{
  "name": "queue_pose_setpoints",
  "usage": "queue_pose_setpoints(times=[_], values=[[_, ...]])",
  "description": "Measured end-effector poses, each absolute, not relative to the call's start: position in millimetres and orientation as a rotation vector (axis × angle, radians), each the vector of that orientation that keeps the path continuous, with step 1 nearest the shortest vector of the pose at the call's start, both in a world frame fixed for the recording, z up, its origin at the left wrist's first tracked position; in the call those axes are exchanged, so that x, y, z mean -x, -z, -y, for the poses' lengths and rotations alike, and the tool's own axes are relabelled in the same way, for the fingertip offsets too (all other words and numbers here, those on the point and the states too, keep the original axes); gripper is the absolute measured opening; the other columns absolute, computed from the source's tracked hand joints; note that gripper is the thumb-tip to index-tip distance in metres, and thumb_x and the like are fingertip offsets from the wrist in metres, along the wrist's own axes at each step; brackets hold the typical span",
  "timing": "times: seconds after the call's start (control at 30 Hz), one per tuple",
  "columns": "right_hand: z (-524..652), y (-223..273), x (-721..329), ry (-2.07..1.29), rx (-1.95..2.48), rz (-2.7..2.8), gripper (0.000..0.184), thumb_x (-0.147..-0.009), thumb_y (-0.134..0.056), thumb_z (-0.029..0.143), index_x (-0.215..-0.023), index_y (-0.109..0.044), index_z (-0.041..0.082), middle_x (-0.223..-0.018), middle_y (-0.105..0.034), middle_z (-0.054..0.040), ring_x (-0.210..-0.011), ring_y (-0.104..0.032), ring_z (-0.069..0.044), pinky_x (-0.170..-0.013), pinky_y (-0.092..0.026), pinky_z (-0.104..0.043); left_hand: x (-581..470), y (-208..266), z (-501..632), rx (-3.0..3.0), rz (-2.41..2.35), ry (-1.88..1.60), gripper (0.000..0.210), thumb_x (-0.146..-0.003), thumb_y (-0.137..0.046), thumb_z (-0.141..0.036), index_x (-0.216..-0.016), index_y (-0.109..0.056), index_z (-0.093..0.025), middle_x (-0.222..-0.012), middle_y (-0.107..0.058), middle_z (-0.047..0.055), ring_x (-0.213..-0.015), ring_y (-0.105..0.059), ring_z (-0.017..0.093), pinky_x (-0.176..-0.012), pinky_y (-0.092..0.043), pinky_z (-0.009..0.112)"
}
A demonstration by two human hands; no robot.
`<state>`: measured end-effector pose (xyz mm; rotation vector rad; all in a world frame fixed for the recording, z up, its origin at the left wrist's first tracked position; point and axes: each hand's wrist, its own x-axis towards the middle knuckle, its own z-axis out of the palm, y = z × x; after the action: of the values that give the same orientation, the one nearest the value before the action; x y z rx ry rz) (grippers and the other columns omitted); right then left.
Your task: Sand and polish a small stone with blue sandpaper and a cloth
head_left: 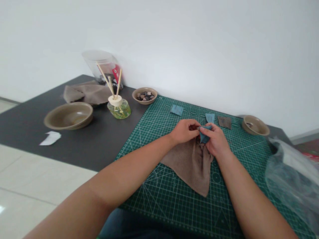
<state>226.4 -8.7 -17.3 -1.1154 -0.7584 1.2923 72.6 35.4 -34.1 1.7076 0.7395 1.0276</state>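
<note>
My left hand point(184, 131) is closed in a pinch at the upper left corner of a small blue fabric piece point(205, 136); what lies between its fingertips is too small to make out. My right hand point(218, 140) grips the blue fabric piece, its thumb pressed on the front. A brown cloth point(190, 162) hangs in folds from beneath both hands, gathered at the top, and its lower corner spreads over the green cutting mat point(159, 212). Part of the cloth is hidden behind my fingers.
Fabric squares, blue point(177, 110) and brown point(224, 122), lie behind my hands. A bowl of small pieces point(144, 101), a reed diffuser point(119, 108), a large bowl point(68, 121) and brown cloth point(97, 94) stand left. Right are a small bowl point(259, 128) and plastic bag point(290, 176).
</note>
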Motion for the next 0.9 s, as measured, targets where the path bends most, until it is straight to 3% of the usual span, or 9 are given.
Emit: queue_pose_setpoints(times=[0.37,0.9], values=[[7.1,18.3,-224.8,-1.274,1.123,0.770,0.048,-0.047,-0.100,0.029,-0.073,-0.060,0.022,-0.060,-0.063,0.0080,-0.053,-0.056,-0.010,-0.052,-0.046,-0.023,-71.4,32.0,-34.9,-1.649,-0.717,-1.020,0.015,-0.077,-0.066,-0.011,-0.088,-0.076,-0.012,-0.069,-0.070,-0.001,-0.061,-0.062,0.010,-0.059,-0.049,0.019],[4.2,21.8,-226.8,-1.301,1.123,0.786,0.048,-0.047,-0.100,0.031,-0.074,-0.062,0.022,-0.062,-0.064,0.0064,-0.054,-0.057,-0.011,-0.053,-0.046,-0.025,-68.6,31.1,-40.8,-1.473,-0.702,-0.948,0.015,-0.073,-0.078,-0.018,-0.086,-0.081,-0.013,-0.068,-0.075,0.002,-0.056,-0.066,0.012,-0.055,-0.056,0.020]])
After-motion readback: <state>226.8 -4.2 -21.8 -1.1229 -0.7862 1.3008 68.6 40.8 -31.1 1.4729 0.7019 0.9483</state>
